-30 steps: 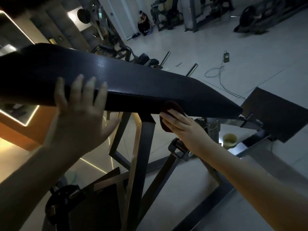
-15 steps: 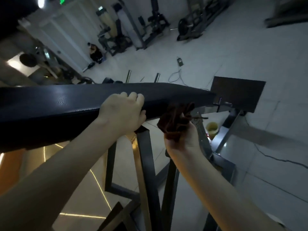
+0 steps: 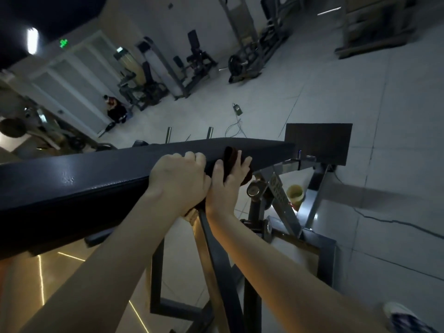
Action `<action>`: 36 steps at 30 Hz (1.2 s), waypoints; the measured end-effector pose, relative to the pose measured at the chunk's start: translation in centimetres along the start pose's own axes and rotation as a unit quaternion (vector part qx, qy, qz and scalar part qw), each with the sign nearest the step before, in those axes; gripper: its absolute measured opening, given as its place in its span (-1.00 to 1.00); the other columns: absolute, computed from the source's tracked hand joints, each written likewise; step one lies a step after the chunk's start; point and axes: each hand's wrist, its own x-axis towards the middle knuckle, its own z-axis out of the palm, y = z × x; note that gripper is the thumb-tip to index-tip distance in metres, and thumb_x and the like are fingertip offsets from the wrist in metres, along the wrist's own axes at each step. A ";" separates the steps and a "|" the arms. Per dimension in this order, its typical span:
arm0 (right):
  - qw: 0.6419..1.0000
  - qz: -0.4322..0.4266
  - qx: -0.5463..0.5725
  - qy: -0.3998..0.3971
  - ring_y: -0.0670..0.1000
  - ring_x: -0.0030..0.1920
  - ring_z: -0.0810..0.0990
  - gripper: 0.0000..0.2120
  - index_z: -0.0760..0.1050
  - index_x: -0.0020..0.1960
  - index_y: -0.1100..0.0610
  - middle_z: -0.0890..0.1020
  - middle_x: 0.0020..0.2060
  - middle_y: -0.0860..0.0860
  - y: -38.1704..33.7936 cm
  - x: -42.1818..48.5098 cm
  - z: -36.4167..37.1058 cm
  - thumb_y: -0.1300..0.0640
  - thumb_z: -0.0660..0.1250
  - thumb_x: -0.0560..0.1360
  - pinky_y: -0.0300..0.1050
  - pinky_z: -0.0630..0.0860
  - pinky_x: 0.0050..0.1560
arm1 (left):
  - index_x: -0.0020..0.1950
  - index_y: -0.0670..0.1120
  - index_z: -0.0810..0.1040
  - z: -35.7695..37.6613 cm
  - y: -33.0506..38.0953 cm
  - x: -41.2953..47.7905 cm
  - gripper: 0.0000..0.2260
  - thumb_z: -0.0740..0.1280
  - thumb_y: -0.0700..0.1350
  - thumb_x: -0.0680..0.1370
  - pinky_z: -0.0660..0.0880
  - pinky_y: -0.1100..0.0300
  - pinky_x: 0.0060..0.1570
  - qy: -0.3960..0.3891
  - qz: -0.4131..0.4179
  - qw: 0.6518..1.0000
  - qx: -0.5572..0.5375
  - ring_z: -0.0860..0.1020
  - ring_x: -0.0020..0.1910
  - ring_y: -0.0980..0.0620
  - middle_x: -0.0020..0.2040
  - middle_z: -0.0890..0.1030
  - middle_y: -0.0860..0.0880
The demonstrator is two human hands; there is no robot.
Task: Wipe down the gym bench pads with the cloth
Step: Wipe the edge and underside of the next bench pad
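- Where the two forearms meet, the left hand [image 3: 179, 179] curls its fingers over the near edge of the bench pad [image 3: 96, 174], touching the right hand [image 3: 224, 191].
- The right hand grips the dark cloth [image 3: 231, 155] against the same edge, near the pad's right end.
- Steel frame [image 3: 222, 260] struts stand below the pad.
- Beyond, a yellow cup [image 3: 295, 193] stands beside the frame, and bare tiled floor [image 3: 396, 116] extends to distant machines [image 3: 192, 61].

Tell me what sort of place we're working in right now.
A gym, almost certainly: the left hand grips a long black bench pad on a steel frame, weight machines stand along the far wall, and a plate-loaded rack sits beside them on the tiled floor.
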 end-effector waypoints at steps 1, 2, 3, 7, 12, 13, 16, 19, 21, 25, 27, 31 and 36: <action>1.000 0.001 -0.015 0.010 -0.06 0.56 -0.22 -0.40 -0.02 0.58 -0.08 -0.22 0.57 -0.10 0.1 0.4 0.2 -0.12 0.11 0.62 0.16 -0.02 0.55 | 0.28 -0.08 0.35 -0.1 0.0 0.0 -0.66 -0.03 0.07 0.65 0.41 0.06 -0.12 -0.006 0.001 1.000 0.001 0.56 0.07 -0.08 0.15 0.54 -0.07; 0.999 0.005 -0.027 0.016 -0.03 0.56 -0.24 -0.40 -0.02 0.58 -0.09 -0.24 0.56 -0.08 0.3 0.9 0.3 -0.15 0.10 0.61 0.19 -0.02 0.54 | 0.29 -0.08 0.35 -0.2 0.0 0.0 -0.66 -0.03 0.06 0.65 0.41 0.06 -0.11 -0.013 0.000 1.000 0.002 0.56 0.08 -0.08 0.17 0.53 -0.07; 0.999 0.013 -0.035 0.019 -0.01 0.56 -0.26 -0.41 -0.01 0.58 -0.10 -0.26 0.56 -0.07 0.4 1.4 0.4 -0.15 0.09 0.62 0.20 -0.02 0.54 | 0.31 -0.08 0.34 -0.2 0.0 0.1 -0.65 -0.03 0.06 0.66 0.41 0.06 -0.10 -0.021 -0.002 1.000 0.001 0.56 0.10 -0.08 0.19 0.53 -0.07; 0.998 0.030 -0.034 0.045 0.04 0.55 -0.27 -0.47 0.01 0.58 -0.03 -0.24 0.57 -0.01 0.1 2.2 1.0 -0.05 0.07 0.66 0.09 -0.12 0.54 | 0.54 -0.06 0.17 -0.4 -0.5 0.9 -0.54 -0.06 0.09 0.68 0.41 -0.02 0.19 -0.094 -0.001 0.995 -0.030 0.47 0.31 -0.12 0.40 0.42 -0.11; 0.993 0.050 -0.021 0.103 0.08 0.56 -0.21 -0.51 0.08 0.58 0.04 -0.14 0.58 0.04 -0.1 4.2 0.8 0.02 0.06 0.68 0.05 -0.15 0.53 | 0.61 0.15 -0.16 -1.5 -1.6 2.3 -0.50 -0.05 0.11 0.71 0.00 -0.10 0.54 -0.177 0.065 0.980 -0.060 0.07 0.59 -0.05 0.63 -0.03 -0.04; 0.992 0.063 -0.032 0.108 0.08 0.56 -0.20 -0.52 0.09 0.57 0.05 -0.14 0.58 0.04 -0.2 5.1 0.4 0.02 0.05 0.68 0.04 -0.15 0.52 | 0.60 0.17 -0.16 -1.5 -1.6 2.4 -0.50 -0.04 0.11 0.71 0.04 -0.11 0.53 -0.182 0.067 0.979 -0.070 0.08 0.58 -0.06 0.63 -0.03 -0.04; 0.985 0.102 -0.069 0.118 0.09 0.57 -0.17 -0.52 0.10 0.57 0.04 -0.12 0.59 0.05 -0.1 7.3 -0.9 0.01 0.04 0.68 0.06 -0.13 0.51 | 0.60 0.18 -0.18 -1.4 -1.0 2.5 -0.48 -0.02 0.11 0.70 0.23 -0.10 0.47 -0.195 0.051 0.975 -0.093 0.16 0.56 -0.13 0.63 -0.02 -0.07; 0.987 0.090 -0.070 0.113 0.09 0.57 -0.17 -0.51 0.08 0.58 0.05 -0.10 0.59 0.04 0.2 7.4 -1.0 0.02 0.04 0.68 0.06 -0.11 0.52 | 0.61 0.13 -0.17 -1.2 -0.8 2.5 -0.47 -0.01 0.11 0.70 0.28 -0.06 0.45 -0.189 0.054 0.977 -0.088 0.17 0.55 -0.12 0.62 0.03 -0.10; 0.990 0.069 -0.065 0.108 0.07 0.57 -0.18 -0.50 0.04 0.58 0.07 -0.10 0.59 0.03 0.6 6.3 -0.7 0.04 0.05 0.68 0.04 -0.12 0.53 | 0.62 0.11 -0.14 -1.1 -0.8 2.7 -0.47 0.00 0.11 0.70 0.29 -0.04 0.44 -0.184 0.057 0.977 -0.094 0.20 0.53 -0.10 0.60 0.11 -0.09; 0.998 0.009 0.024 0.064 -0.09 0.55 -0.25 -0.48 -0.11 0.55 -0.15 -0.16 0.57 -0.15 1.7 1.4 0.9 0.07 0.04 0.68 0.03 -0.11 0.56 | 0.61 0.09 -0.12 -0.8 -0.7 2.8 -0.48 0.00 0.11 0.69 0.23 -0.02 0.48 -0.178 0.058 0.978 -0.088 0.17 0.55 -0.07 0.60 0.11 -0.06; 0.996 -0.008 0.072 0.046 -0.17 0.53 -0.28 -0.50 -0.15 0.42 -0.40 -0.20 0.54 -0.26 1.9 0.1 1.5 0.00 0.02 0.66 0.06 -0.10 0.57 | 0.61 0.10 -0.17 -0.7 -0.7 2.7 -0.47 -0.02 0.11 0.69 0.16 -0.04 0.51 -0.186 0.055 0.977 -0.090 0.09 0.58 -0.06 0.62 0.04 -0.05; 0.996 -0.010 0.048 0.077 -0.13 0.54 -0.28 -0.51 -0.07 0.47 -0.31 -0.17 0.56 -0.18 1.9 2.9 0.9 -0.01 0.04 0.65 0.12 -0.11 0.56 | 0.59 0.13 -0.23 -0.6 -0.7 2.9 -0.43 0.00 0.13 0.68 0.12 -0.03 0.53 -0.198 0.059 0.974 -0.094 0.04 0.59 -0.04 0.63 -0.01 -0.03; 0.987 0.063 -0.044 0.143 0.05 0.57 -0.17 -0.53 0.12 0.56 0.07 -0.08 0.59 0.01 2.5 10.5 -2.5 0.09 0.07 0.68 0.03 -0.12 0.54 | 0.58 0.13 -0.28 -0.7 -0.8 3.0 -0.42 -0.01 0.15 0.67 0.06 0.04 0.51 -0.215 0.073 0.970 -0.085 0.00 0.59 -0.03 0.63 -0.05 -0.03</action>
